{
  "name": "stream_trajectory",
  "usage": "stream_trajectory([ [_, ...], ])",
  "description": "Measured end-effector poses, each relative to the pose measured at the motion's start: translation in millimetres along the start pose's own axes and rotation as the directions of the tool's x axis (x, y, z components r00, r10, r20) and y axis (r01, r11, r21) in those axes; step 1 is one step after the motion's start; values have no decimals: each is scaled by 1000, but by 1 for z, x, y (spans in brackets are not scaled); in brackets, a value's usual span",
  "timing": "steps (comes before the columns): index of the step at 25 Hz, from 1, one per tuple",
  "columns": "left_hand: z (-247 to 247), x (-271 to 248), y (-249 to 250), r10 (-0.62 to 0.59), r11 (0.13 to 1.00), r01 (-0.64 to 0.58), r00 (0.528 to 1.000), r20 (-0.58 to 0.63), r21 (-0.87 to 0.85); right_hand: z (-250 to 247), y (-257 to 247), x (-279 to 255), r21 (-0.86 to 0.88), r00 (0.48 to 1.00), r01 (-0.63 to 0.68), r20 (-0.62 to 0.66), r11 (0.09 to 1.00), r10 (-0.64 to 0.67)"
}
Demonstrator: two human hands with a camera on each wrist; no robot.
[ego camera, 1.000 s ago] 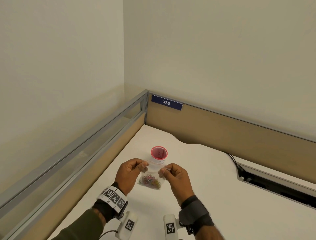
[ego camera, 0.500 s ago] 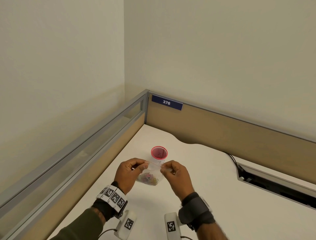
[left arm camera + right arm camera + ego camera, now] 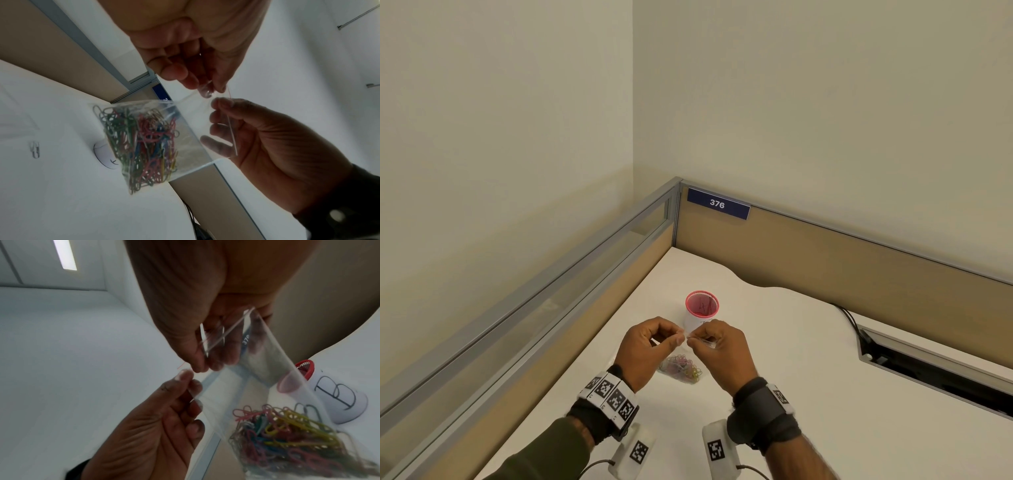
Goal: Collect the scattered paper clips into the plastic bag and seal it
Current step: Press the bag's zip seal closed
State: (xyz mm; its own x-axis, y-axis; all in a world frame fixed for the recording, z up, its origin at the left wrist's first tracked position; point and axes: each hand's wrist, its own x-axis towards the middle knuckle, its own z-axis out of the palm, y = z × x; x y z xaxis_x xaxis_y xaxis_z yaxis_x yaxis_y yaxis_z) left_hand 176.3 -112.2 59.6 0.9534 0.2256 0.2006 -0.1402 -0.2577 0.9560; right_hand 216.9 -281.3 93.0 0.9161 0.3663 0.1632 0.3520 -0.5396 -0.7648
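Clear plastic links our 2 hands: left hand [image 3: 645, 346] and right hand [image 3: 717, 346] each pinch the bag [image 3: 164, 138] at its mouth, which runs left-right between them; clips [image 3: 681, 368] hang below, above the table [image 3: 808, 394].

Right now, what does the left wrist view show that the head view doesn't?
Only the left wrist view: one loose clip lying on the desk, outside the bag. Only the head view: the bands on both wrists and the cable slot at the desk's right. Both: the left hand and right hand pinching the bag's top edge, coloured clips piled inside.
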Motion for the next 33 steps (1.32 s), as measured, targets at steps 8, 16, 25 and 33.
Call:
stream_trajectory([
  [8,0,2,0,59,990,-64,997,41,123,-1,-3,-1,-74,999,35,38,997,-32],
  [16,0,1,1,64,982,-74,996,61,173,11,-10,-4,-133,996,90,13,987,-89],
  [25,-5,3,-3,12,995,-12,1000,6,102,5,-7,-4,-261,996,90,42,961,-82],
  [33,1,4,-3,-109,985,106,994,-14,-136,-23,15,-13,-185,991,131,50,974,-124],
])
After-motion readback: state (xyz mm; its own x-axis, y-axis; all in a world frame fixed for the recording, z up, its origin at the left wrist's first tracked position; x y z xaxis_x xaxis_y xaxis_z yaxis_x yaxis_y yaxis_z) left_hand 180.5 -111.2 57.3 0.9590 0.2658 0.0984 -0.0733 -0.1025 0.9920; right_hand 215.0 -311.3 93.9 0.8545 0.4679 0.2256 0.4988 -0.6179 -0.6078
